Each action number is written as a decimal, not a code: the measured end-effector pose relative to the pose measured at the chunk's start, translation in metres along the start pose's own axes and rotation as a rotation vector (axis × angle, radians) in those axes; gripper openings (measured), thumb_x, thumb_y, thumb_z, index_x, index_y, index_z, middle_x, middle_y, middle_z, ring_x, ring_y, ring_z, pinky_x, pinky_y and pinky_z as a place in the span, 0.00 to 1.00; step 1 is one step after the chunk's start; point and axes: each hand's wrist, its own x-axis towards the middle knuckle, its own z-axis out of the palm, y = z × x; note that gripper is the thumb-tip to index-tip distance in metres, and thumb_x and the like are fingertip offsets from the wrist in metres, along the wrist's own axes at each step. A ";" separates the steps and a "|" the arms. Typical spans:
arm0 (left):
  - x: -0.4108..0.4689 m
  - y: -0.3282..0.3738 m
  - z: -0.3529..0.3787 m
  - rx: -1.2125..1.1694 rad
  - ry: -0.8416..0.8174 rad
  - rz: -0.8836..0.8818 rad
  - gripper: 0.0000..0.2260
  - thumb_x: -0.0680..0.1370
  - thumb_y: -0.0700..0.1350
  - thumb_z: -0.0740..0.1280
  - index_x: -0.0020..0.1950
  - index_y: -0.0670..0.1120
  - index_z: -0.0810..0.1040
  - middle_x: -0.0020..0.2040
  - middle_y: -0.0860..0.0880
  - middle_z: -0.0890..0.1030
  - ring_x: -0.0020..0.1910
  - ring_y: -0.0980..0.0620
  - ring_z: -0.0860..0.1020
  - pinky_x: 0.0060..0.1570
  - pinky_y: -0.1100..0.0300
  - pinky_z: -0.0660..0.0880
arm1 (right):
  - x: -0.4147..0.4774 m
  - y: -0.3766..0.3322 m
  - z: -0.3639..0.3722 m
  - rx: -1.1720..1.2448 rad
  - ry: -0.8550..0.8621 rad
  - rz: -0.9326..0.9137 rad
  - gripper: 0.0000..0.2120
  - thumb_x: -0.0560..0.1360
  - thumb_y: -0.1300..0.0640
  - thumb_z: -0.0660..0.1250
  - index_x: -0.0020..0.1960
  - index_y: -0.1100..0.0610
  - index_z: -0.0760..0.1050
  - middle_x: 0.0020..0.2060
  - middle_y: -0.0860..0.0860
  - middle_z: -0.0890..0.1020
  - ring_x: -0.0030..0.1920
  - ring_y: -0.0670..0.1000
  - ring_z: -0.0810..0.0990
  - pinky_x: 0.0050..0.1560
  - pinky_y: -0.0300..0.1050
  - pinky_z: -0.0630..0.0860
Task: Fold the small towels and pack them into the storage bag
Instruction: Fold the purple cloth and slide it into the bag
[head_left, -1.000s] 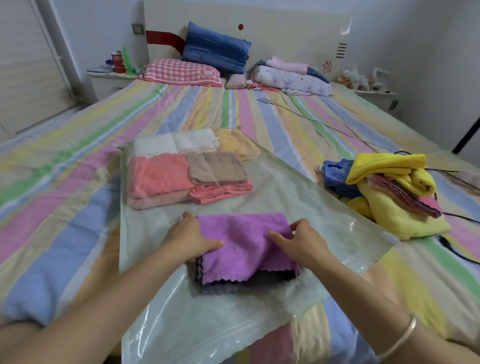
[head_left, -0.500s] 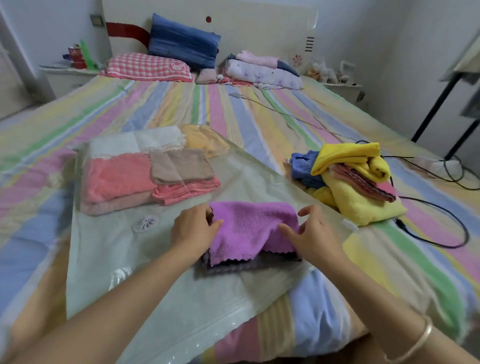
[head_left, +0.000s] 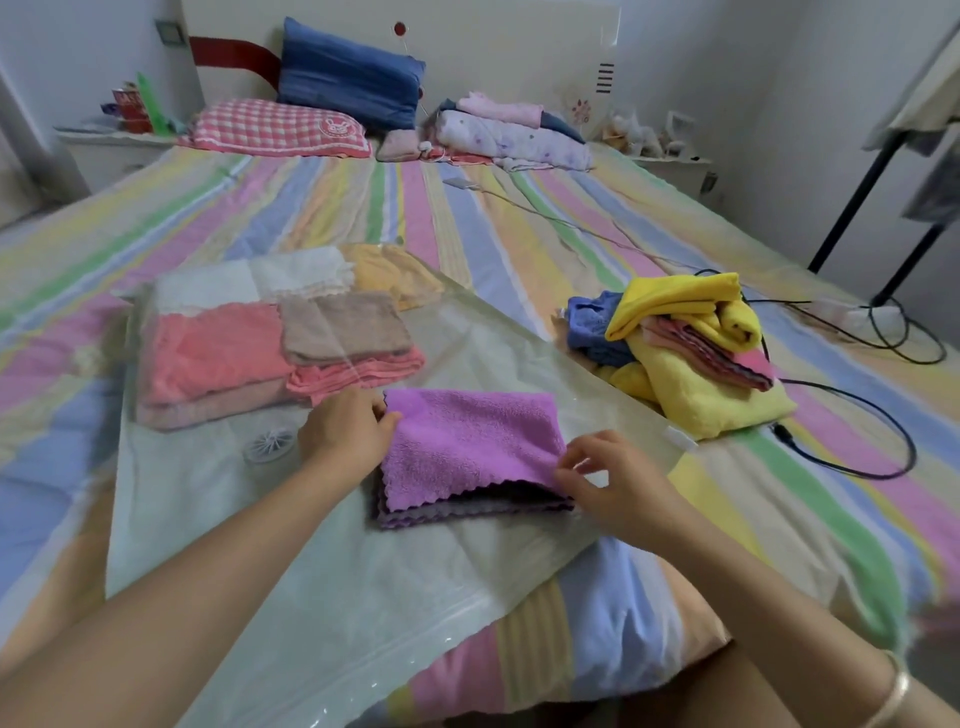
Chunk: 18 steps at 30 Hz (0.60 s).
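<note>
Striped bedding (head_left: 545, 244) in pastel bands covers the bed on which we work; a blue pillow (head_left: 353, 73) and a checked pillow (head_left: 280, 127) lie at the headboard. We have the clear storage bag (head_left: 311, 571) spread flat across the near end of the bed, with its round valve (head_left: 270, 444) facing up. Folded towels (head_left: 218, 353) in pink, beige, white and yellow already sit inside it, at the far left.

The purple towel (head_left: 467, 441) lies folded on a stack of darker towels (head_left: 467, 512) at the middle of the bag; we cannot tell whether that stack is under the film. Our left hand (head_left: 345, 434) grips the towel's left edge, thumb on top. Our right hand (head_left: 618, 480) pinches its right edge near the front corner.

A loose pile of yellow and blue towels (head_left: 701, 395) rests just beside the bag's right edge, and a black cable (head_left: 883, 431) loops past it.
</note>
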 end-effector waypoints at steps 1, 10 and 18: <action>0.002 -0.002 0.002 -0.053 -0.060 -0.042 0.14 0.75 0.57 0.68 0.39 0.47 0.79 0.44 0.46 0.84 0.45 0.42 0.82 0.44 0.55 0.77 | 0.000 -0.001 0.000 0.117 -0.006 0.101 0.09 0.73 0.44 0.69 0.49 0.47 0.75 0.49 0.46 0.78 0.45 0.47 0.82 0.50 0.51 0.80; -0.005 0.008 -0.005 -0.615 -0.512 -0.384 0.17 0.68 0.51 0.78 0.46 0.42 0.77 0.45 0.44 0.81 0.43 0.46 0.80 0.43 0.58 0.76 | 0.030 -0.025 0.006 0.561 -0.185 0.559 0.35 0.61 0.49 0.78 0.64 0.58 0.71 0.50 0.56 0.82 0.44 0.52 0.81 0.48 0.48 0.80; -0.037 0.058 -0.001 -1.092 -0.676 -0.353 0.10 0.75 0.30 0.67 0.55 0.35 0.79 0.53 0.37 0.82 0.46 0.44 0.81 0.53 0.52 0.78 | 0.018 -0.040 -0.022 0.270 0.080 0.216 0.17 0.67 0.70 0.59 0.52 0.57 0.73 0.40 0.55 0.77 0.38 0.54 0.75 0.33 0.45 0.72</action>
